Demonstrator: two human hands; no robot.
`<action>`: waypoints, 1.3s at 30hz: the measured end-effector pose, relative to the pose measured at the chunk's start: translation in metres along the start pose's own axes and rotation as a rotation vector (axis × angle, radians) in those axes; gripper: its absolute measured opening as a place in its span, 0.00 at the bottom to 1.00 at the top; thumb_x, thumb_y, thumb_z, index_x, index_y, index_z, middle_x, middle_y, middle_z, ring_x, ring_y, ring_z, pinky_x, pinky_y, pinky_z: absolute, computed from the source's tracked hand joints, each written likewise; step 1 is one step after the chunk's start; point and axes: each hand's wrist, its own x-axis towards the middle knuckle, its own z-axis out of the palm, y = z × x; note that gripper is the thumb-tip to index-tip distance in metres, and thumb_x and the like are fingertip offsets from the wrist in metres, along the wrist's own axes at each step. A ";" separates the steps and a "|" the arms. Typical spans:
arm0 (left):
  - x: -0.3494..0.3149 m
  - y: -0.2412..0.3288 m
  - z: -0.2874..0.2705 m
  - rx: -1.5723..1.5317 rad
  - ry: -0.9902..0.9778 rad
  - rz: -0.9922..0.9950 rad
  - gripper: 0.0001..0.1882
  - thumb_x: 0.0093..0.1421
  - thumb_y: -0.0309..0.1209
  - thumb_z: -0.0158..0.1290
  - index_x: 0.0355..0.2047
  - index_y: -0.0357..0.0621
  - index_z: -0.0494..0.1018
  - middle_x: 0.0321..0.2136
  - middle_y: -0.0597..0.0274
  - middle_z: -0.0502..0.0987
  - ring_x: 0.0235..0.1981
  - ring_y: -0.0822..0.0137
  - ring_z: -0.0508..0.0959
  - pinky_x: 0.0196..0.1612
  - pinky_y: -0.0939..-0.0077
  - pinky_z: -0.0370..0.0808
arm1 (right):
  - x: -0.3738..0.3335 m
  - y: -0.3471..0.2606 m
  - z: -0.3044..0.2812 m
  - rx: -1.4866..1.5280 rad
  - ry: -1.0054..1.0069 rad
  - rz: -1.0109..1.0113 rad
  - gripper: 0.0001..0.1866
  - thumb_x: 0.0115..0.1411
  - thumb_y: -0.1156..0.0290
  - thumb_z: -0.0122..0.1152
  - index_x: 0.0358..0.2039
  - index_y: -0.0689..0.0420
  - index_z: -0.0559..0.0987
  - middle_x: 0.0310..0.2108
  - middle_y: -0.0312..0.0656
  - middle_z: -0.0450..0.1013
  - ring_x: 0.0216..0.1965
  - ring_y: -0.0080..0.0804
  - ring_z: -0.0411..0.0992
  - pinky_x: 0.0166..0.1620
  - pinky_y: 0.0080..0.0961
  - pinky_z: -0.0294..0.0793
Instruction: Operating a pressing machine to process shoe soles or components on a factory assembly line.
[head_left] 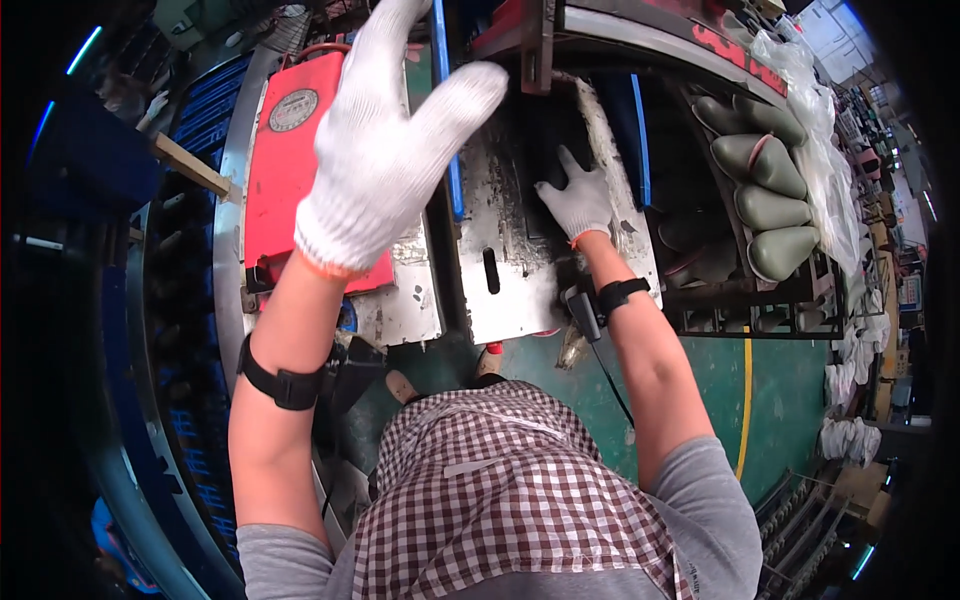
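Note:
My left hand, in a white knitted glove, is raised in front of the red machine cover. Its thumb stands apart from the fingers, and the upper edge of the picture cuts the fingertips off. Deeper in, my right hand wears the same kind of glove. It reaches over the worn metal plate toward a dark recess, with its fingers spread. Neither hand shows anything in its grasp. Whether the right fingertips touch the dark surface beneath them, I cannot tell.
Blue upright bars flank the metal plate. At the right a rack carries several grey-green shoe-shaped forms beside clear plastic sheeting. A wooden bar juts out at the left. Below lies a green floor with a yellow line.

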 end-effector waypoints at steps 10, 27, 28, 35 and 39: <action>0.129 0.053 0.025 0.020 -0.462 0.342 0.41 0.67 0.49 0.55 0.71 0.32 0.59 0.68 0.38 0.65 0.68 0.51 0.68 0.70 0.64 0.64 | -0.005 -0.023 -0.011 0.012 -0.151 0.019 0.46 0.55 0.42 0.67 0.74 0.35 0.64 0.60 0.69 0.67 0.63 0.64 0.68 0.64 0.47 0.71; 0.143 0.024 0.087 0.127 -0.349 0.343 0.28 0.55 0.41 0.59 0.55 0.45 0.77 0.49 0.41 0.80 0.54 0.46 0.80 0.57 0.58 0.76 | -0.047 0.058 -0.023 0.510 0.209 0.022 0.35 0.64 0.55 0.65 0.65 0.64 0.72 0.63 0.59 0.70 0.65 0.53 0.68 0.66 0.43 0.67; 0.132 0.019 0.088 0.135 -0.350 0.355 0.28 0.55 0.41 0.59 0.56 0.45 0.76 0.50 0.40 0.80 0.54 0.45 0.79 0.58 0.57 0.75 | -0.067 0.068 -0.029 0.560 0.272 0.065 0.29 0.65 0.60 0.64 0.61 0.65 0.75 0.59 0.57 0.72 0.62 0.50 0.70 0.64 0.41 0.68; 0.015 -0.003 0.126 0.206 -0.267 0.483 0.32 0.51 0.36 0.61 0.59 0.47 0.72 0.50 0.51 0.77 0.57 0.48 0.74 0.65 0.51 0.67 | -0.231 0.162 0.024 0.888 0.070 0.638 0.10 0.73 0.68 0.57 0.48 0.59 0.81 0.43 0.41 0.78 0.41 0.29 0.78 0.38 0.25 0.79; -0.046 -0.033 0.138 0.202 -0.333 0.517 0.30 0.44 0.27 0.59 0.52 0.43 0.74 0.41 0.56 0.74 0.46 0.52 0.75 0.48 0.51 0.72 | -0.279 0.109 0.016 1.624 -0.375 0.769 0.21 0.75 0.54 0.53 0.59 0.56 0.73 0.46 0.41 0.79 0.37 0.28 0.79 0.29 0.24 0.80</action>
